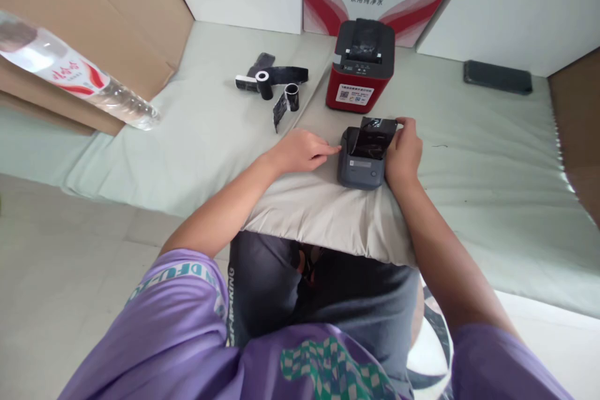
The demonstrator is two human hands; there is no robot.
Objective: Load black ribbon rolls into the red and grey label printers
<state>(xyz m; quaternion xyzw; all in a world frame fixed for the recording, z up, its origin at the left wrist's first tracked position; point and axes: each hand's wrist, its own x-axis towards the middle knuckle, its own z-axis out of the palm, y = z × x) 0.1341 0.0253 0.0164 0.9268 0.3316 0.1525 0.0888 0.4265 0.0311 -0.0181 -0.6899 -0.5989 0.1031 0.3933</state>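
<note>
1. Between the two sets of fingers sits a small grey-blue device (359, 178), resting on the cloth-covered worktop (469, 137), with a dark glossy flap (375, 137) sticking up out of its top.
2. Left fingers (329, 150): not gripping anything. Index is stuck straight out, the rest loosely bent. The tip's right by the device's left edge, can't tell if it's actually touching.
3. Right fingers (405, 122): wrapped along the device's right side, the topmost one up at the flap's edge. Honestly can't tell from here if they're pinching it.
4. Just past the left fingers and off to their left: a few little rolls (291, 99) plus black strips (291, 75).
5. Beyond both sets of fingers, roughly between them: a red box-shaped machine (334, 86) with a black top and a white label.
6. Well off past the right fingers: a flat black slab (497, 77). Way out left of the left fingers: a water bottle (77, 78).
</note>
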